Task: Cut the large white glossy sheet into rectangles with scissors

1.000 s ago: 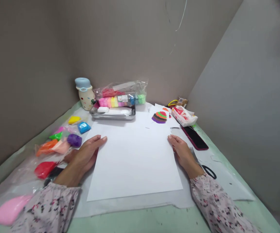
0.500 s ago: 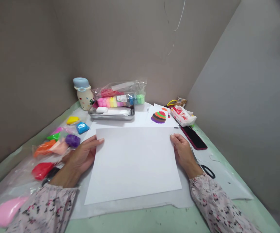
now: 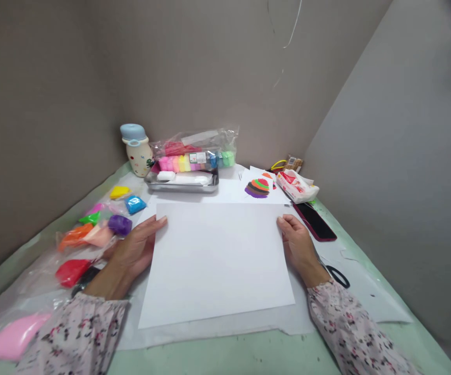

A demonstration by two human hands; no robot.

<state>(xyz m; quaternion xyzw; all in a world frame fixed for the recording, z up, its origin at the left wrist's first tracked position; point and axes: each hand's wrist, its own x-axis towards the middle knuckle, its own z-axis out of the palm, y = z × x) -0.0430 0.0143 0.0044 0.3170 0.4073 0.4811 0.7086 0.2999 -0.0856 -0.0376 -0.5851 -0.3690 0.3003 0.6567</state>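
A blank white sheet of paper [image 3: 221,260] is held between my two hands over the covered table. My left hand [image 3: 137,250] grips its left edge near the far corner, thumb on top and fingers underneath. On the opposite edge, my right hand [image 3: 298,242] pinches the sheet in the same way. Packets of coloured clay lie beside my left hand, among them a purple one [image 3: 120,225], a blue one [image 3: 135,204] and a red one [image 3: 72,272]. Partly hidden by my right wrist is a black-handled pair of scissors [image 3: 338,277].
At the back stand a bottle with a blue lid [image 3: 137,151], a metal tray [image 3: 182,186] and a clear bag of coloured clay [image 3: 198,156]. A striped colourful picture [image 3: 257,188], a tissue pack [image 3: 296,186] and a phone [image 3: 315,221] are at the right. Walls enclose the table.
The whole view has shifted very slightly, with things appearing a little further right. Both hands keep the same hold on the sheet.
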